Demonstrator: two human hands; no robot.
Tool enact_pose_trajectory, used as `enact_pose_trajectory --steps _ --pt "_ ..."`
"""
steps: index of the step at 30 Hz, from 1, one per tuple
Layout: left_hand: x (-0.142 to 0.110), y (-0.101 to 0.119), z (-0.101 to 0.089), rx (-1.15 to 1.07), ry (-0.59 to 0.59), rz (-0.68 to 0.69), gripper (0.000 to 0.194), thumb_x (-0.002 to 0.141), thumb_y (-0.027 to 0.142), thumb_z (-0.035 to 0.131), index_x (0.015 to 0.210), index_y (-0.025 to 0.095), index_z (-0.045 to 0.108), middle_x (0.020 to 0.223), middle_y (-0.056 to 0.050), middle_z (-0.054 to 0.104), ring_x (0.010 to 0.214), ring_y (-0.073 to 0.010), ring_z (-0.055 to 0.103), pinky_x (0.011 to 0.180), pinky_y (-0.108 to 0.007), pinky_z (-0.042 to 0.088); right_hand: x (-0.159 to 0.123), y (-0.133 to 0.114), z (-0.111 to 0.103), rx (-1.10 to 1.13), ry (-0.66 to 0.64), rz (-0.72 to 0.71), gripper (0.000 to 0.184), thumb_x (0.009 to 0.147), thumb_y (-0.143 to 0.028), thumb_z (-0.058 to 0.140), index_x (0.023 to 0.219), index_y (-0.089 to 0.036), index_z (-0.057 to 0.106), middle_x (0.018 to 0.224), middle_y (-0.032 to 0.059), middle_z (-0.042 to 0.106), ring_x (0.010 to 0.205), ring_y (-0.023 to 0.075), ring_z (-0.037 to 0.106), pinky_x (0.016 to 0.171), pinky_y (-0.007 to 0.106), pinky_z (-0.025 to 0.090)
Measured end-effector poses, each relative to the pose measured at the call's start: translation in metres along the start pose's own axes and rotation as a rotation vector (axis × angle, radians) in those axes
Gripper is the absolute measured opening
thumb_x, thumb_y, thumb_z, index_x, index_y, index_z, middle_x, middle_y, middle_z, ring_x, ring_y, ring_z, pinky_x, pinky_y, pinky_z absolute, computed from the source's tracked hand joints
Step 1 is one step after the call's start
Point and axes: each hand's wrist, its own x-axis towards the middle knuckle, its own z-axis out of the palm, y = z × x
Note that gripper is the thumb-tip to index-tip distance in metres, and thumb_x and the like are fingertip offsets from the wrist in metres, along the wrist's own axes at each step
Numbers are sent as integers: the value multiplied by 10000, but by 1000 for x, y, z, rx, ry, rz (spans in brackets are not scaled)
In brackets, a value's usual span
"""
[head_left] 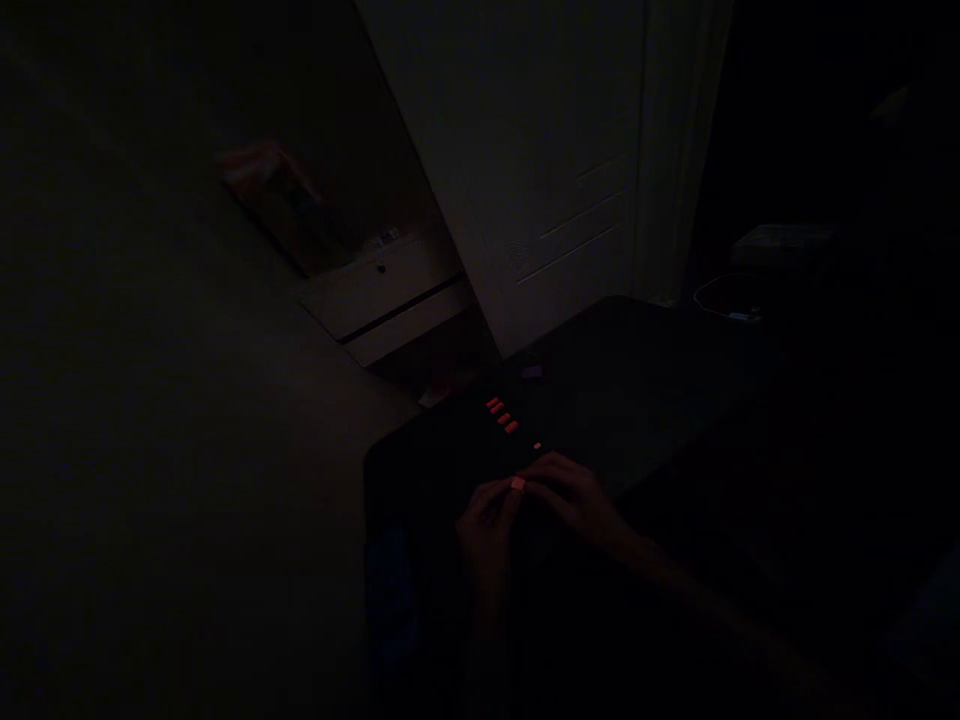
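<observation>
Light: the room is very dark; only dim outlines and a few red glows show.
Left hand (487, 525): lies on the near part of the dark table (637, 400), fingers curled toward the right hand; the two hands meet at a small glowing red piece (517, 484).
Right hand (574, 500): comes in from the lower right, fingers bent over the same spot.
Grip: both hands close about the red piece at their fingertips, but it is too dark to tell which hand truly pinches it or how tightly.
Red piece: small and blocky, between the fingertips, just above the table; its long axis and facing cannot be made out.
Row of red pieces (502, 415): four short red marks lie on the table beyond the hands, the row running from upper left to lower right.
Single red dot (537, 446): sits between the row and the hands, apart from both.
Writing: no brand or label can be read.
Door (540, 170): pale, panelled, behind the table.
Drawer front (382, 295): light, with a knob, on the floor to the left of the door.
Cable (724, 300): a pale loop at the far right of the table.
</observation>
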Motion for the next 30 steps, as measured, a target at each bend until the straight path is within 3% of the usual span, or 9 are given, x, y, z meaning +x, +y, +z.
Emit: enact_pose_trajectory --steps 12,21,30 --pt "0 -3 -1 12 -31 6 215 780 393 832 833 185 825 941 -79 758 918 -239 721 850 -353 586 -2 5 0 30 -13 -10 234 1006 -394 628 1041 -251 810 962 60 743 890 206 720 835 334 588" --pt "0 0 0 -10 -8 -10 218 780 374 832 883 183 814 963 -80 780 943 -243 726 891 -366 570 -1 1 3 25 40 77 159 977 -332 679 1064 -248 783 1038 60 779 962 226 736 892 361 569" --pt "1 -4 -1 -31 -24 -11 197 782 352 831 875 180 813 948 -75 775 939 -237 722 889 -358 568 0 -1 2 71 21 116 145 959 -352 701 969 -225 771 966 46 775 913 216 728 863 336 547"
